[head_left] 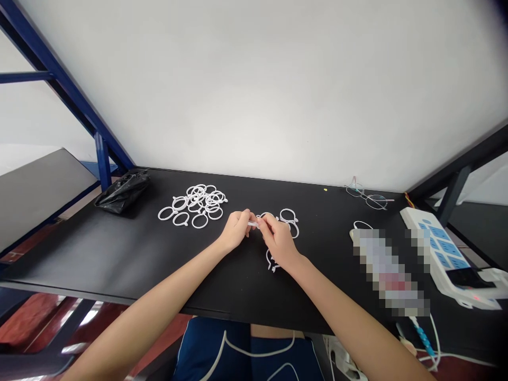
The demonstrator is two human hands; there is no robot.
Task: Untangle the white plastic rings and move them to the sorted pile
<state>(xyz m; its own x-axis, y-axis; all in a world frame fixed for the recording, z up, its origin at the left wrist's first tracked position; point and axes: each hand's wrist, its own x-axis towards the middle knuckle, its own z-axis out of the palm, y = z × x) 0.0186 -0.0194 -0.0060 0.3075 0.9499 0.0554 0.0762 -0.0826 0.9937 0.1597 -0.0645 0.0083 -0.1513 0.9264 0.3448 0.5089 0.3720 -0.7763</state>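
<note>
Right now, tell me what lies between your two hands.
In the head view, a white plastic ring lies between the left hand and the right hand, pinched by both.

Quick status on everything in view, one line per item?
Left hand, pinching the held ring
Right hand, pinching the held ring
Held ring, gripped between both hands
Ring pile, loose, overlapping heap
Loose rings, lying apart from the pile, beyond the right hand
Plastic bag, crumpled
Glasses, lying down, arms apparently open
Power strip, red light showing
</note>
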